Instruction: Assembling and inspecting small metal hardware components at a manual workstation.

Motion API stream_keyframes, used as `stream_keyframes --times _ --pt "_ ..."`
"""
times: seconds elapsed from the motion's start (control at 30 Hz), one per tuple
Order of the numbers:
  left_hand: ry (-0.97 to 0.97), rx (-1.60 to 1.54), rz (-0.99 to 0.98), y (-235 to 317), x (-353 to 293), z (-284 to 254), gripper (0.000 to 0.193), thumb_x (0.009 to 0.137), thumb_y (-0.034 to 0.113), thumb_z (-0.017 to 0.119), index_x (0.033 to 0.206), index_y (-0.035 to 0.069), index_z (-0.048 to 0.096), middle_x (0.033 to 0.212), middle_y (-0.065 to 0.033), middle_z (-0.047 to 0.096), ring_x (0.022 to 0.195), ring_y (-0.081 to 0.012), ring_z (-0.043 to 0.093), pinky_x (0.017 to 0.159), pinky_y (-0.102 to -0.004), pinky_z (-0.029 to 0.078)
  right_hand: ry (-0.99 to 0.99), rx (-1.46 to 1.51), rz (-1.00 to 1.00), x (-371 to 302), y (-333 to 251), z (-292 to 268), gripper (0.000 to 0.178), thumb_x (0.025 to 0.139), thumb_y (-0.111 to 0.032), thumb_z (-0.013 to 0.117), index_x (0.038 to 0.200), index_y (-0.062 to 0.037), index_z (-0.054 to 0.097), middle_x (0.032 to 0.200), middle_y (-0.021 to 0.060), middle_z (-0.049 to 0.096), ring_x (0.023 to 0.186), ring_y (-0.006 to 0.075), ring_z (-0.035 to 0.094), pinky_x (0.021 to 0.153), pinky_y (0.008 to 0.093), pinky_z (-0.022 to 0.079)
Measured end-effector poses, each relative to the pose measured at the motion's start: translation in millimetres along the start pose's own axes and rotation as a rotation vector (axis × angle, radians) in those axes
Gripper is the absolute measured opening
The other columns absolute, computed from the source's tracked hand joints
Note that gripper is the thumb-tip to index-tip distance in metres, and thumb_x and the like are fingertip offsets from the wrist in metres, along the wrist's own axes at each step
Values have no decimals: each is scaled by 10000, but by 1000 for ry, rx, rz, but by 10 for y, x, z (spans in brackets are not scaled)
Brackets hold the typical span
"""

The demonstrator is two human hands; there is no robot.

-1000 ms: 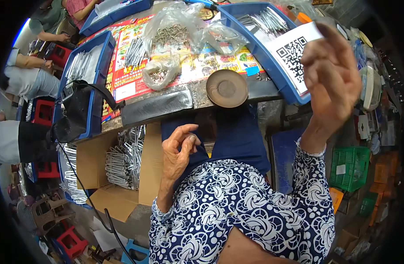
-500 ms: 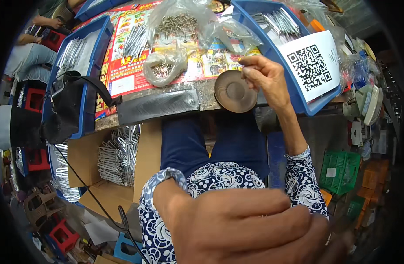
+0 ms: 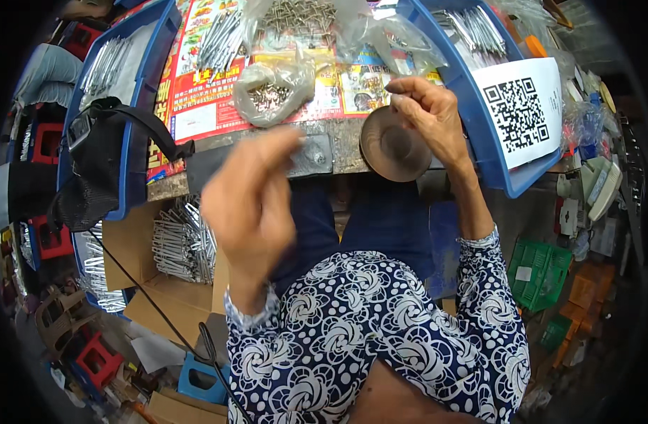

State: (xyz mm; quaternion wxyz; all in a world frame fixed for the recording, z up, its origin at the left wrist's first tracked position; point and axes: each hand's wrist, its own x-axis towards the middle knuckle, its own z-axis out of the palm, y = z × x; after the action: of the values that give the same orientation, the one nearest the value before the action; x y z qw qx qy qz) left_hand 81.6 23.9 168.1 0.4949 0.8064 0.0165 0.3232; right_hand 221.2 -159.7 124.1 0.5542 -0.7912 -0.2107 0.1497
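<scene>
My left hand [image 3: 250, 205] is raised over the near edge of the bench, smeared by motion, so its grip is hard to read. It partly covers a flat dark plate [image 3: 313, 155] lying along that edge. My right hand [image 3: 433, 116] is held over a round brown dish [image 3: 387, 152], thumb and fingertips bent together in a pinch. What they hold, if anything, is too small to make out. Beyond the hands, a clear plastic bag [image 3: 274, 88] with its rim rolled down holds small metal parts. A larger open bag [image 3: 295, 21] holds more small metal pieces.
Blue trays with metal rods stand at left [image 3: 137, 92] and right [image 3: 493, 162]; a coded white sheet [image 3: 518, 109] leans on the right one. A black bag [image 3: 98, 155] hangs over the left tray. Below sits a carton [image 3: 144, 272] of metal rods, beside a dangling cord.
My left hand has moved from low and close in the view up and forward to the dark plate. My right hand stays in its pinch above the dish. The view has shifted slightly.
</scene>
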Motion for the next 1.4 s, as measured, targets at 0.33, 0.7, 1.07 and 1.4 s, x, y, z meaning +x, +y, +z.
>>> stream_keyframes --times 0.33,0.7,1.07,1.4 --pt "-75 517 65 -924 28 259 240 669 -22 549 907 15 542 909 -143 533 887 -300 479 774 -379 378 118 -191 -134 70 185 -36 137 782 -54 516 868 34 577 657 6 542 566 33 460 491 171 372" --pt "-41 498 75 -1038 -68 316 228 659 -52 544 882 -6 543 869 -145 540 832 -295 491 755 -367 387 29 -441 -261 290 311 11 131 754 -68 518 832 28 562 674 92 578 614 128 536 564 241 417" --pt "59 428 103 -1001 -146 320 216 645 -68 547 851 -3 554 846 -128 547 815 -281 507 738 -357 395 -155 -568 -480 253 296 291 74 714 -68 532 775 -27 532 703 101 486 665 273 504 591 340 397" --pt "104 407 123 -1060 -148 333 210 638 -75 538 834 -4 559 831 -126 551 806 -280 511 732 -351 396 -150 -594 -499 214 256 387 78 701 -58 558 763 -20 532 696 108 482 651 276 504 578 349 394"
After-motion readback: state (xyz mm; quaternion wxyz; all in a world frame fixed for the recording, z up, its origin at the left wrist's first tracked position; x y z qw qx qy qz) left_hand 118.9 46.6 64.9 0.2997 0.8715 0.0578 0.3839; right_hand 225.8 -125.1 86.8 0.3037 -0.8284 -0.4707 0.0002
